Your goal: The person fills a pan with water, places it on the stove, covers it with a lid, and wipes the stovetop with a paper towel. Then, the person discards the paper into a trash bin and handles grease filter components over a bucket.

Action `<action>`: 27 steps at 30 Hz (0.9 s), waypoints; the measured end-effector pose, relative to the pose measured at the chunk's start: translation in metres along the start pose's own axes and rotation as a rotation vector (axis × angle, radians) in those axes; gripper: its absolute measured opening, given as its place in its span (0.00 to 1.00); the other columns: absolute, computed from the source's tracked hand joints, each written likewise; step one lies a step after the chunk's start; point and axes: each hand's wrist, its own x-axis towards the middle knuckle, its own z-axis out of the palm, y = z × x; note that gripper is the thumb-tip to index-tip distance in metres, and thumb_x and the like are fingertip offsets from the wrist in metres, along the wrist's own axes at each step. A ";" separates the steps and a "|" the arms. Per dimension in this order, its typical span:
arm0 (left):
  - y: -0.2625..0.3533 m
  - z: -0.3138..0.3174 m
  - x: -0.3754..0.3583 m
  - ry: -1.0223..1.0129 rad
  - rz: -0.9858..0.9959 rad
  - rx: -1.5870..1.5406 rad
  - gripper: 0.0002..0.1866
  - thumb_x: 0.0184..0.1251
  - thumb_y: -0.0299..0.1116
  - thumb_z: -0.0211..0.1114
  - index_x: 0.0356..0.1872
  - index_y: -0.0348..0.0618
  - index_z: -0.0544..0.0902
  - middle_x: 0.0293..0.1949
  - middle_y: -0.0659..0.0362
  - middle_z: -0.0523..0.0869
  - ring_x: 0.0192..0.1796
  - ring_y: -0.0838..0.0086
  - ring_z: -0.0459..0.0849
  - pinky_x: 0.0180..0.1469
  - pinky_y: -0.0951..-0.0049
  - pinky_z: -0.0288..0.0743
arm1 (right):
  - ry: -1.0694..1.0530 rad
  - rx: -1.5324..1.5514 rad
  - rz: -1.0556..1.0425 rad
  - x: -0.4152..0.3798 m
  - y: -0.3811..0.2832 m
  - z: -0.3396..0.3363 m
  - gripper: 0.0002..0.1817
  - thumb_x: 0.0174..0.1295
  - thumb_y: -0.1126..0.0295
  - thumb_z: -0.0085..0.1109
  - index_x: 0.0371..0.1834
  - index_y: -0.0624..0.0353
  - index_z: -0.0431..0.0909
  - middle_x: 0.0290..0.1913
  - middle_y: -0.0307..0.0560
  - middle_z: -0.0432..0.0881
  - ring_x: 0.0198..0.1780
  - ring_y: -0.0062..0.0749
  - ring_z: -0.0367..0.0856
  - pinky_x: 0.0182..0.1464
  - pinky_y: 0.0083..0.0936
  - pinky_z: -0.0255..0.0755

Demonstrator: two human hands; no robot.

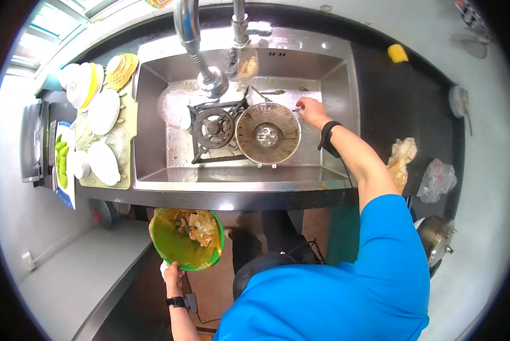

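My left hand is closed on the rim of a green bin, which has a yellowish liner and scraps inside, below the counter's front edge. My right hand reaches into the steel sink, fingers pinched together at the right of a round metal strainer; what they hold, if anything, is too small to make out. Left of the strainer, and touching it, lies a black stove grate. A clear plastic bowl rests at the sink's left side. Small green scraps lie behind the strainer.
The faucet hangs over the sink's back. White dishes stand on a drying mat at the left, beside a tray of green vegetables. On the right counter are a yellow sponge, a crumpled brown bag and a plastic bag.
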 end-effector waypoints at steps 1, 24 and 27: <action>0.001 0.001 -0.001 0.010 0.003 -0.006 0.13 0.62 0.22 0.60 0.48 0.38 0.82 0.34 0.60 0.86 0.24 0.75 0.82 0.21 0.76 0.74 | 0.066 -0.004 -0.087 0.006 -0.003 0.006 0.14 0.58 0.71 0.68 0.48 0.50 0.86 0.50 0.50 0.88 0.56 0.46 0.85 0.57 0.41 0.79; 0.006 -0.022 0.011 0.021 -0.032 0.072 0.13 0.65 0.30 0.64 0.49 0.36 0.85 0.39 0.56 0.89 0.31 0.72 0.86 0.28 0.76 0.79 | -0.069 0.239 -0.341 -0.039 -0.086 0.000 0.08 0.55 0.73 0.69 0.39 0.58 0.87 0.37 0.48 0.90 0.40 0.36 0.89 0.47 0.34 0.82; 0.009 -0.018 0.014 0.011 0.009 0.080 0.15 0.65 0.28 0.63 0.52 0.38 0.85 0.41 0.57 0.90 0.29 0.74 0.85 0.28 0.77 0.79 | -0.121 0.164 -0.330 -0.041 -0.089 0.009 0.09 0.56 0.76 0.66 0.40 0.57 0.87 0.37 0.51 0.90 0.41 0.42 0.89 0.48 0.37 0.81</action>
